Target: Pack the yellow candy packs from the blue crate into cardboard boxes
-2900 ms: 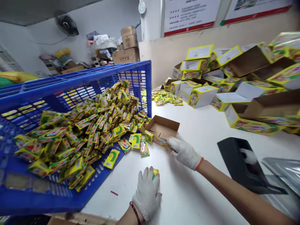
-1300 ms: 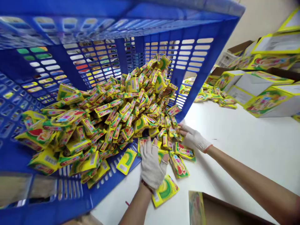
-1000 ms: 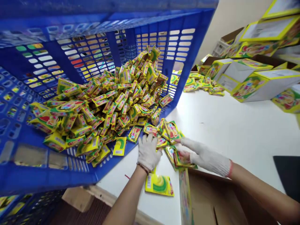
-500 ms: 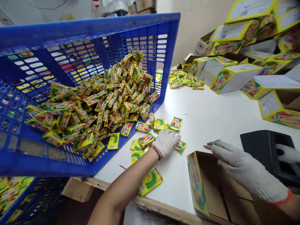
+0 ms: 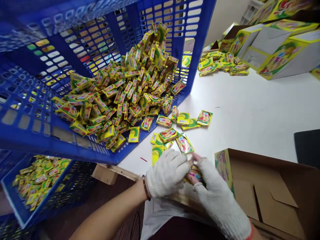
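Both hands wear white knit gloves and meet at the near edge of the white table [image 5: 250,113]. My left hand [image 5: 167,172] is curled, fingers closed over small yellow-green packets [image 5: 183,143]. My right hand [image 5: 215,193] pinches a packet [image 5: 193,174] between its bare fingertips, touching the left hand. Loose packets lie just beyond my hands. A tilted blue crate [image 5: 37,130] at left spills a heap of the same packets [image 5: 125,93] onto the table. An open cardboard box [image 5: 270,186] with a yellow printed outside stands right of my right hand.
Several yellow printed cartons [image 5: 277,50] and more packets [image 5: 220,63] lie at the far right. A black object [image 5: 308,146] sits at the right edge. A second blue crate [image 5: 37,180] of packets stands low at left, beside a wooden block [image 5: 106,171].
My left hand pulled back from the scattered packets to the table's near edge. My right hand left the box rim and joined it, now holding a packet. The view tilted down.
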Motion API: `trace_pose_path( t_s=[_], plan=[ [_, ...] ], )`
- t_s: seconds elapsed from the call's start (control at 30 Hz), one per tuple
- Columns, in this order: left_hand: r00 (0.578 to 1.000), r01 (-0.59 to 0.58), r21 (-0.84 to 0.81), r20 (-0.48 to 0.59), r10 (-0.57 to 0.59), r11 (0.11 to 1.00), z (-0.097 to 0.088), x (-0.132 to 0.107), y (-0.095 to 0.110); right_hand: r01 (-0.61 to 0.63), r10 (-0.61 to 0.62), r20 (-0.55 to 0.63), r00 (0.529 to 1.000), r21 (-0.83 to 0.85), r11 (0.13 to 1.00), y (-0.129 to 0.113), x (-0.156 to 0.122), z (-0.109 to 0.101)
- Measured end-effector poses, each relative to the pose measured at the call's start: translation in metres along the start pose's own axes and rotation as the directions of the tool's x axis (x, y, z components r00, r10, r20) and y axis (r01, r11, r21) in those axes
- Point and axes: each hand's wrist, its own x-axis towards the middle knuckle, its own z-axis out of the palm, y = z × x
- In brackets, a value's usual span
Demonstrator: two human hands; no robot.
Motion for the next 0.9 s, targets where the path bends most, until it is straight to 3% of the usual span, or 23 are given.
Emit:
trace_pose_path(
  t_s=[0.07,0.13,0.27,0.33,0.4,0.43,0.47,0.53,0.6,0.67,0.77,0.83,0.9],
  plan=[
    [0.987,0.161,-0.052,0.004,-0.161,0.986,0.012,-0.028,0.007,0.010,-0.011,0.127,0.992,0.009,1.000,-0.001,-0.012,0.006],
    [0.945,0.325,-0.055,0.055,-0.322,0.944,0.027,-0.044,0.011,0.008,-0.004,0.204,0.979,-0.022,1.000,0.002,-0.030,0.007],
    [0.873,0.458,0.075,0.154,-0.464,0.886,0.047,-0.046,0.013,0.021,0.000,0.217,0.976,-0.094,0.995,0.011,-0.061,0.005],
    [0.859,0.499,0.047,0.107,-0.501,0.866,0.047,-0.042,0.009,-0.008,0.033,0.217,0.976,-0.113,0.994,0.014,-0.064,0.004],
    [0.824,0.560,-0.171,0.010,-0.567,0.810,0.040,-0.040,0.000,-0.039,0.068,0.194,0.979,-0.152,0.988,0.015,-0.057,0.004],
    [0.789,0.571,-0.356,-0.010,-0.614,0.740,0.035,-0.040,-0.004,-0.047,0.076,0.165,0.983,-0.175,0.984,0.015,-0.052,0.005],
    [0.751,0.549,-0.565,0.011,-0.660,0.616,0.029,-0.041,-0.008,-0.047,0.072,0.126,0.989,-0.185,0.982,0.013,-0.045,0.004],
    [0.703,0.417,-0.888,0.179,-0.688,0.195,0.020,-0.044,-0.009,-0.034,0.041,0.052,0.998,-0.130,0.991,0.009,-0.031,0.003],
    [0.719,0.268,-0.929,0.370,-0.589,-0.256,0.018,-0.046,0.000,-0.053,0.052,0.040,0.998,0.030,0.998,0.003,-0.017,-0.001],
    [0.753,0.190,-0.821,0.474,-0.456,-0.539,0.023,-0.045,0.015,-0.139,0.127,0.070,0.989,0.205,0.969,-0.003,-0.006,-0.007],
    [0.792,0.161,-0.683,0.520,-0.319,-0.712,0.033,-0.041,0.038,-0.313,0.266,0.174,0.948,0.370,0.875,-0.009,0.006,-0.019],
    [0.801,0.149,-0.662,0.517,-0.303,-0.735,0.035,-0.036,0.048,-0.398,0.325,0.238,0.915,0.419,0.816,-0.010,0.013,-0.026],
    [0.796,0.164,-0.693,0.513,-0.321,-0.702,0.032,-0.032,0.052,-0.444,0.364,0.258,0.895,0.434,0.784,-0.010,0.017,-0.032]
  ],
)
